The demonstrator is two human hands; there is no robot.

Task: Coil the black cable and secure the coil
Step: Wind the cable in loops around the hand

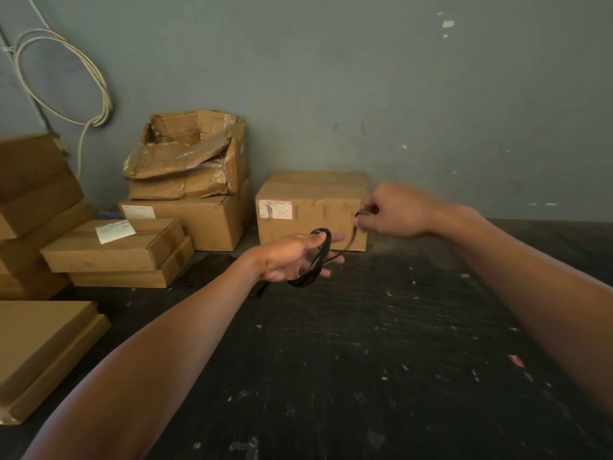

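The black cable [319, 257] is gathered into a small coil of several loops that stands edge-on across my left hand [292, 257]. That hand is palm up above the dark table, thumb over the top of the coil and fingers curled under it. A thin free strand runs up and to the right from the coil to my right hand [394, 210]. My right hand pinches the end of that strand between thumb and fingers, a little higher and to the right of the coil. The image is slightly blurred around both hands.
A sealed cardboard box [311, 210] with a white label stands right behind the hands against the grey wall. More cardboard boxes [185, 180] are stacked at the left. A white cable loop [66, 78] hangs on the wall. The dark tabletop [381, 343] is speckled with paint chips.
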